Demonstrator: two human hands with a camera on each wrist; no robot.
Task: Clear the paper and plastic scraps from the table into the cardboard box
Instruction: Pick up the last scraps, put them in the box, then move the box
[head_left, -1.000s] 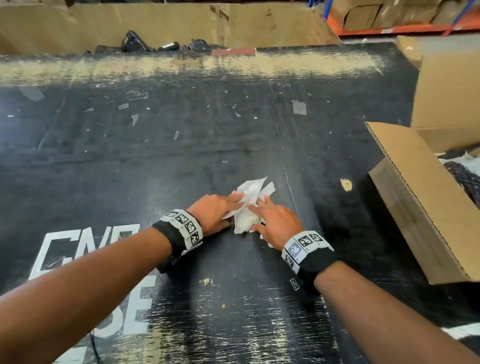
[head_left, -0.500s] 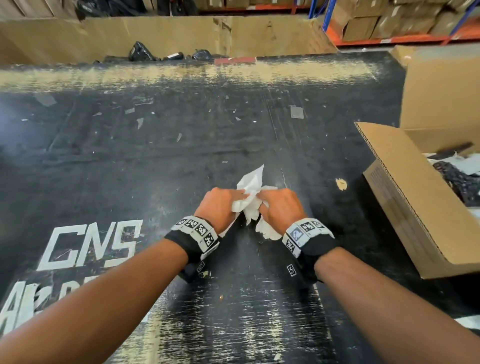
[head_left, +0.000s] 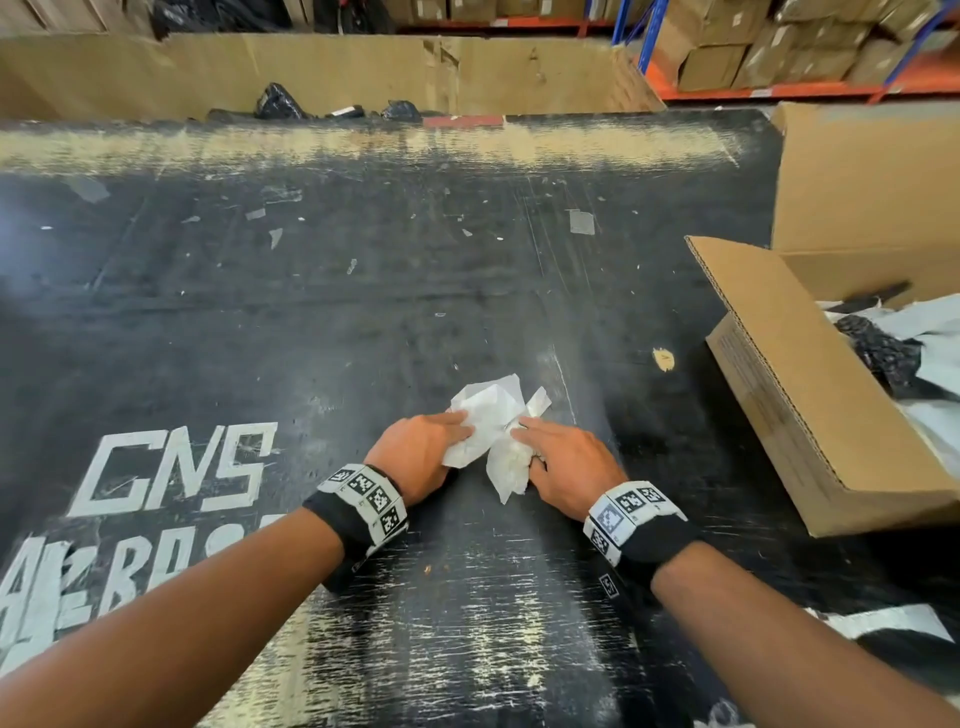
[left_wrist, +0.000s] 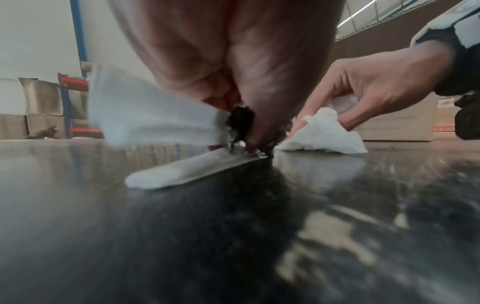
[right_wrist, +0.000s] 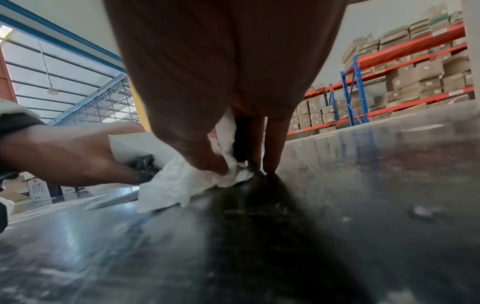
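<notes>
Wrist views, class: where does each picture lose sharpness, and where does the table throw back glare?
Left wrist view: the paper strip under the left hand is smeared, and the near table is soft with pale glare patches. Right wrist view: the right hand is dim and soft; the table's right side reflects the shelving.

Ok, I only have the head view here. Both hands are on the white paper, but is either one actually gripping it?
Observer: Yes. The left wrist view shows the left hand pinching a white sheet, which is raised off the table.
Operator: Only paper in that hand?
Observer: No, a black scrap is pinched in with it.
Operator: And the right hand?
Observer: In the right wrist view, the right hand has its thumb curled onto the crumpled paper, with a fingertip down on the table.
</notes>
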